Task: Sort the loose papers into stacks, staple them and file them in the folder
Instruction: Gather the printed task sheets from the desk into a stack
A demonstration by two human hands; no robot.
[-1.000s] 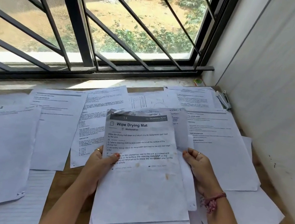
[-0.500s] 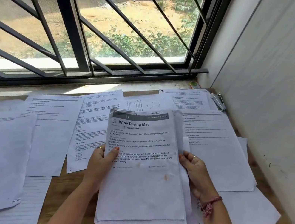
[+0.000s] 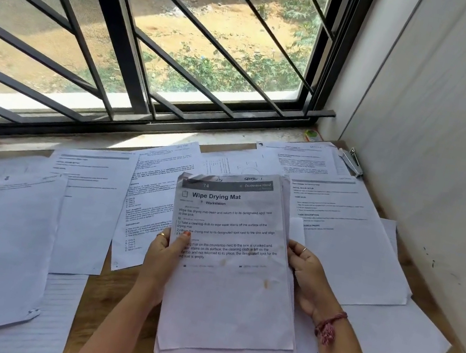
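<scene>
- The stack (image 3: 235,273) now sits squarer between both hands than a second ago, edges nearly aligned
- Left hand (image 3: 162,260) pinches its left edge; right hand (image 3: 305,278) grips the right
- Stapler (image 3: 351,163) lies far beyond the right hand, so stapling looks next

Setting: a paperwork corner in a home or small office. A wooden desk (image 3: 117,296) is sitting in a corner against a barred window (image 3: 142,45) looking out on a dirt yard. Printed papers (image 3: 89,207) are covering the desk; a stapler (image 3: 352,163) is lying by the white wall (image 3: 450,137).
</scene>
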